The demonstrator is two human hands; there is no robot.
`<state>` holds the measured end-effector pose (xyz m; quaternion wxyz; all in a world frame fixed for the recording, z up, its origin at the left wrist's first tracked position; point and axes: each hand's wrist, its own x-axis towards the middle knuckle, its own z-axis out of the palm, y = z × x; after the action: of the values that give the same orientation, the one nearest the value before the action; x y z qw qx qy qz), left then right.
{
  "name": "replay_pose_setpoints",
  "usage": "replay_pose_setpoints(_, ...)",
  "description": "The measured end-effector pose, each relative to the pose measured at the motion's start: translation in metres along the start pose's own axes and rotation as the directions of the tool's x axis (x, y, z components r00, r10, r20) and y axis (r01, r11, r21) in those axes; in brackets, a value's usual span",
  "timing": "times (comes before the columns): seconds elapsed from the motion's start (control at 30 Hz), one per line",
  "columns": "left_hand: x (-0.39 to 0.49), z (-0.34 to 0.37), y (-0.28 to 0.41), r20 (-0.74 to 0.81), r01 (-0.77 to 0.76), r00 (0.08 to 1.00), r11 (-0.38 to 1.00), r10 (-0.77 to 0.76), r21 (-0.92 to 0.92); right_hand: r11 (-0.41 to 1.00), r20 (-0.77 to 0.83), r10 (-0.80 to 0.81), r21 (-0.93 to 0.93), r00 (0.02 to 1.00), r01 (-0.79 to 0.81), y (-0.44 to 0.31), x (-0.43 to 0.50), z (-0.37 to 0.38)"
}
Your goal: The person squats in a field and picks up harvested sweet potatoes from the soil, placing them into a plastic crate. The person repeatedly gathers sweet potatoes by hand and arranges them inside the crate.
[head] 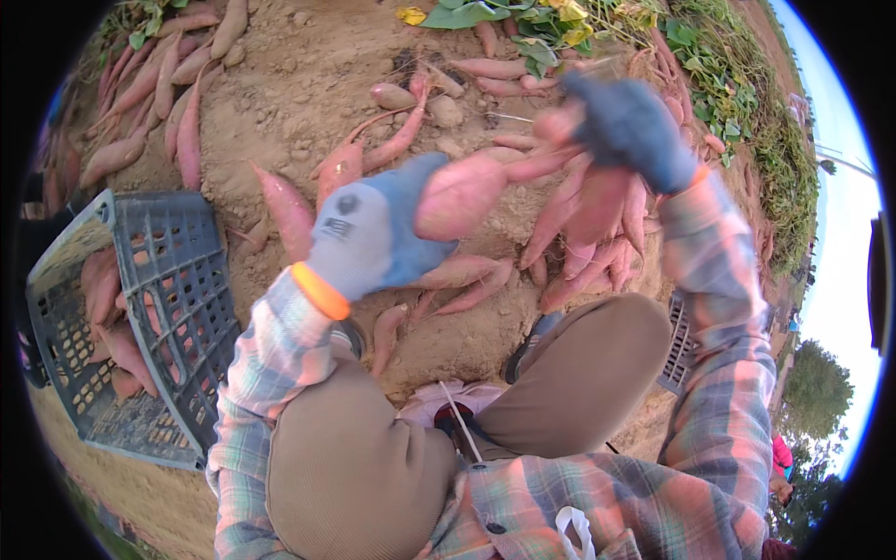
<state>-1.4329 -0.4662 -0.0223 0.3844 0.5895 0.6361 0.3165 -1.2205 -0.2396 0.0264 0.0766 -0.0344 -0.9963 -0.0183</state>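
My left hand (381, 227), in a grey-blue coated work glove with an orange cuff, grips a large pink sweet potato (462, 196). Its tapered end points toward my right hand (626, 129), which is gloved in dark blue and blurred by motion. The right fingers are curled around the top of a cluster of sweet potatoes; a rounded one (558, 124) shows at the fingertips and another (597, 203) hangs below the palm. Whether the left-hand root is still joined to this cluster cannot be made out. Beneath the hands, several long sweet potatoes (476, 287) lie on the soil.
At my left a black plastic crate (171, 280) lies tilted with sweet potatoes (115, 329) inside. More roots (150, 91) are heaped at the far left. Green vines (724, 84) line the far right. A grey slotted crate (677, 343) shows beside my right knee (595, 371).
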Motion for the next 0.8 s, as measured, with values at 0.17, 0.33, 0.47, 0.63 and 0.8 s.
replay_pose_setpoints(0.17, 0.0, -0.02, -0.037, -0.003, 0.27, 0.95, 0.828, -0.312, -0.492, 0.331, 0.095, 0.942, -0.107, 0.322, -0.938, 0.158, -0.092, -0.103)
replay_pose_setpoints(0.33, -0.022, -0.014, -0.07, 0.121, 0.309, 0.873, 0.342, -0.473, -0.887, 0.122, -0.138, 0.946, -0.685, 0.293, -0.718, 0.17, -0.094, -0.043)
replay_pose_setpoints(0.47, -0.04, -0.008, -0.097, 0.135, 0.166, 0.891, 0.034, -0.433, -0.985, 0.074, 0.484, 0.872, -0.278, -0.073, -0.958, 0.195, -0.113, 0.149)
replay_pose_setpoints(0.63, -0.04, -0.016, -0.113, 0.0, -0.066, 0.957, -0.218, -0.291, -0.974, -0.234, 0.562, 0.79, -0.092, -0.244, -0.968, 0.216, -0.169, 0.246)
replay_pose_setpoints(0.8, -0.057, -0.015, -0.118, -0.116, -0.187, 0.966, -0.315, -0.232, -0.931, -0.19, 0.584, 0.787, 0.538, 0.201, -0.821, 0.165, -0.114, 0.17)
